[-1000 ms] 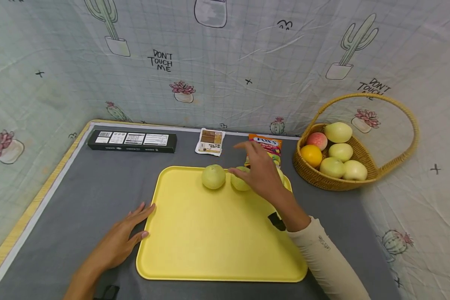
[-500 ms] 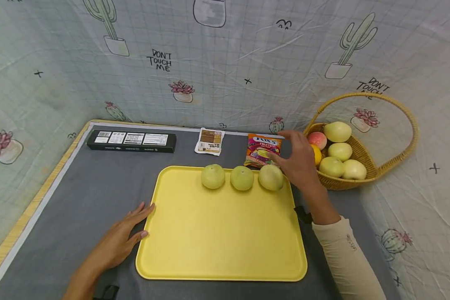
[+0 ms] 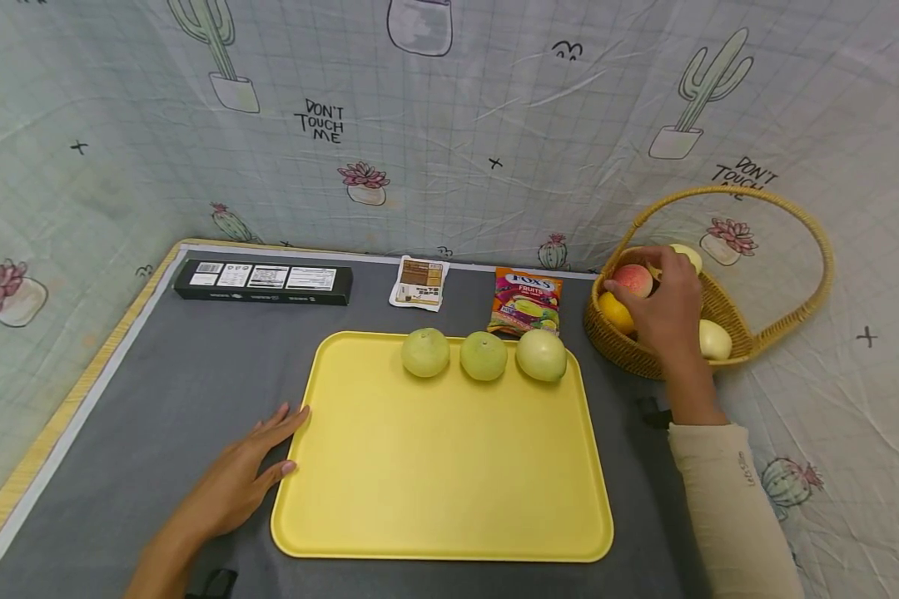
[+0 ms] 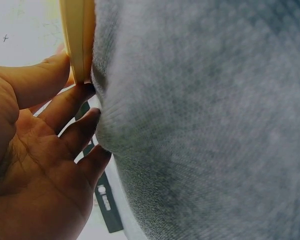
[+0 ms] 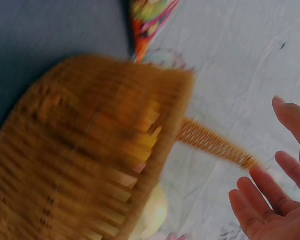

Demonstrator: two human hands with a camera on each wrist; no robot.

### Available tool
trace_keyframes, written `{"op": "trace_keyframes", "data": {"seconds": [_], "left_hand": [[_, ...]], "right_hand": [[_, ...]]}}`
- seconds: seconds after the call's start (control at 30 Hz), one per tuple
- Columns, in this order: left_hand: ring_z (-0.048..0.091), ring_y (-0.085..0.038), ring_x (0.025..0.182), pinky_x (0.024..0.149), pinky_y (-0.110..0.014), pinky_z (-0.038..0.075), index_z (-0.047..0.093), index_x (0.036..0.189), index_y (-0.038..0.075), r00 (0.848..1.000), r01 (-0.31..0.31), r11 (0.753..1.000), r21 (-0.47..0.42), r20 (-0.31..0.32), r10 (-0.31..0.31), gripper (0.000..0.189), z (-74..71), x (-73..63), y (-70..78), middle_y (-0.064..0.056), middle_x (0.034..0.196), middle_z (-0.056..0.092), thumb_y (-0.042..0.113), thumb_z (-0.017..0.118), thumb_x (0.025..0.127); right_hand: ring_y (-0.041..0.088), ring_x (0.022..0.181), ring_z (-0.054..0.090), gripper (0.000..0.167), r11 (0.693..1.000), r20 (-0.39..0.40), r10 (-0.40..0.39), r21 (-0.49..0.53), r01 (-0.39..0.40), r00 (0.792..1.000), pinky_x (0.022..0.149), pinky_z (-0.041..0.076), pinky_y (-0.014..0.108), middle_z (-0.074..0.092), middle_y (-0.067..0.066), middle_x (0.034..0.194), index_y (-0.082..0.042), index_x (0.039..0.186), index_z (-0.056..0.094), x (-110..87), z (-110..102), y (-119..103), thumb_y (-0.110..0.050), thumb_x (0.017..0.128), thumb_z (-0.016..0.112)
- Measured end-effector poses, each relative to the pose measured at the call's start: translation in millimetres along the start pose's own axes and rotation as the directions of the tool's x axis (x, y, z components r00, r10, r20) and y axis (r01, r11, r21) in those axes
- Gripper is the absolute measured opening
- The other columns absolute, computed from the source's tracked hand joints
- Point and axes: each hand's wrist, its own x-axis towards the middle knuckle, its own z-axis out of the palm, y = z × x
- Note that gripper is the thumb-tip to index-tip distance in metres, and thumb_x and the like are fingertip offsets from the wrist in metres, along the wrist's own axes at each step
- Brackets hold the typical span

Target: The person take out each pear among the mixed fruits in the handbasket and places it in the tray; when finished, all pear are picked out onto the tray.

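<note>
Free room on tray (image 3: 442, 466), fruits (image 3: 483, 356) blocking far edge, basket handle (image 3: 826, 259) arching

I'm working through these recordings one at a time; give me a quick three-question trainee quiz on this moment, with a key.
1. How many pale green fruits sit on the yellow tray?
2. True or false: the left hand touches the yellow tray's edge.
3. Where is the right hand?
A) Over the black box
B) At the wicker basket
C) On the yellow tray

Key:
1. Three
2. True
3. B
</note>
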Motion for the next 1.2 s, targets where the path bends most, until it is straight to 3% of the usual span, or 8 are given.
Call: {"op": "trace_keyframes", "data": {"seconds": [0.37,0.53,0.7,0.8,0.9,1.07,1.13,1.2], "left_hand": [[0.037,-0.046,0.156,0.121,-0.068,0.032,0.043,0.165,0.017,1.0,-0.001,1.0,-0.003,-0.003,0.001,0.079,0.6,-0.3,0.2,-0.013,0.169,0.043,0.014,0.078,0.094],[0.035,-0.04,0.159,0.121,-0.067,0.032,0.041,0.166,0.019,1.0,-0.009,1.0,-0.008,-0.007,0.009,0.08,0.3,-2.0,-0.9,-0.012,0.17,0.042,0.014,0.077,0.095],[0.029,-0.022,0.163,0.133,-0.041,0.025,0.041,0.166,0.02,0.999,-0.039,0.999,-0.005,-0.027,0.038,0.077,1.3,-4.4,-2.6,-0.01,0.17,0.042,0.015,0.075,0.097],[0.028,-0.018,0.163,0.134,-0.029,0.019,0.04,0.166,0.02,0.999,-0.036,0.999,-0.01,-0.024,0.036,0.077,1.5,-5.0,-2.5,-0.009,0.17,0.042,0.014,0.075,0.097],[0.026,-0.015,0.163,0.133,-0.039,0.023,0.04,0.166,0.02,1.0,-0.023,1.0,-0.019,-0.01,0.022,0.078,1.2,-4.4,-2.1,-0.009,0.171,0.041,0.015,0.075,0.097],[0.03,-0.033,0.163,0.125,-0.065,0.03,0.039,0.167,0.02,1.0,0.004,1.0,-0.026,0.016,-0.003,0.079,-0.7,-2.5,0.0,-0.011,0.171,0.04,0.013,0.075,0.097],[0.032,-0.042,0.159,0.124,-0.065,0.03,0.039,0.167,0.021,1.0,0.017,1.0,-0.022,0.02,-0.016,0.079,-1.1,-2.6,0.9,-0.01,0.172,0.039,0.013,0.075,0.097],[0.033,-0.042,0.159,0.123,-0.067,0.03,0.04,0.167,0.021,1.0,0.007,1.0,-0.023,0.01,-0.007,0.078,-0.7,-2.8,0.0,-0.011,0.171,0.04,0.014,0.075,0.097]], "right_hand": [[0.049,0.13,0.049,0.063,0.983,-0.004,0.161,-0.089,-0.161,0.987,0.111,0.039,0.066,0.057,0.029,0.138,-0.002,0.145,0.059,19.1,-7.6,45.4,-0.025,0.092,0.086],[0.053,0.135,0.042,0.071,0.96,0.037,0.252,-0.133,-0.245,0.967,0.112,0.037,0.067,0.049,0.032,0.146,-0.01,0.155,0.052,28.5,-8.6,61.2,-0.033,0.095,0.083],[0.053,0.143,0.037,0.072,0.947,0.066,0.291,-0.165,-0.277,0.955,0.116,0.035,0.068,0.045,0.031,0.154,-0.014,0.16,0.049,38.5,-9.4,74.0,-0.035,0.098,0.08],[0.053,0.146,0.034,0.073,0.941,0.098,0.309,-0.175,-0.289,0.946,0.117,0.035,0.068,0.042,0.031,0.157,-0.014,0.161,0.046,43.1,-8.7,78.9,-0.032,0.099,0.079],[0.054,0.146,0.031,0.074,0.932,0.144,0.338,-0.192,-0.309,0.93,0.116,0.034,0.069,0.039,0.033,0.158,-0.015,0.165,0.041,46.9,-8.1,83.3,-0.033,0.101,0.075],[0.058,0.143,0.03,0.075,0.923,0.2,0.358,-0.226,-0.312,0.912,0.116,0.032,0.069,0.036,0.037,0.159,-0.014,0.167,0.036,51.5,-7.0,93.5,-0.035,0.104,0.071],[0.059,0.142,0.03,0.074,0.922,0.21,0.358,-0.234,-0.308,0.91,0.116,0.031,0.069,0.036,0.038,0.158,-0.012,0.167,0.036,52.9,-6.2,97.6,-0.033,0.104,0.07],[0.06,0.141,0.03,0.073,0.923,0.214,0.356,-0.235,-0.306,0.909,0.116,0.031,0.069,0.037,0.039,0.156,-0.011,0.166,0.036,54.0,-5.1,100.6,-0.031,0.105,0.07]]}}
